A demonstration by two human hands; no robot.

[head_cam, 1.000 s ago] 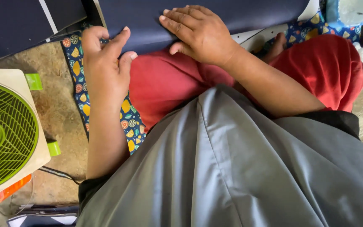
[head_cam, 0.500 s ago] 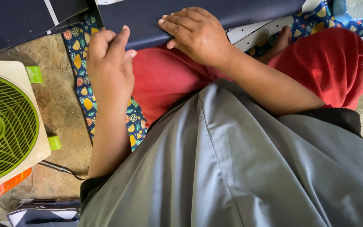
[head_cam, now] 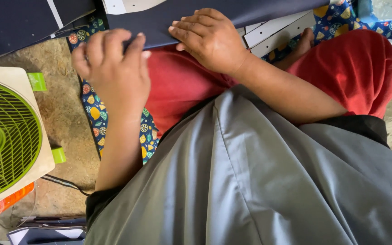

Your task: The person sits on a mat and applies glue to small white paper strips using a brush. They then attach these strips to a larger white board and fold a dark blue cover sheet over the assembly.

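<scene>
A green fan (head_cam: 5, 138) sits far left of a dark sheet (head_cam: 205, 13) lying crosswise over red-clad knees. Left hand (head_cam: 112, 72) curls its fingers over the sheet's near edge; right hand (head_cam: 209, 41) presses flat on it, fingers spread

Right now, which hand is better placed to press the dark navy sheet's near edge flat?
Probably the right hand: it lies palm-down, fingers spread, on the dark navy sheet by its near edge. The left hand only curls around the sheet's left end.
</scene>
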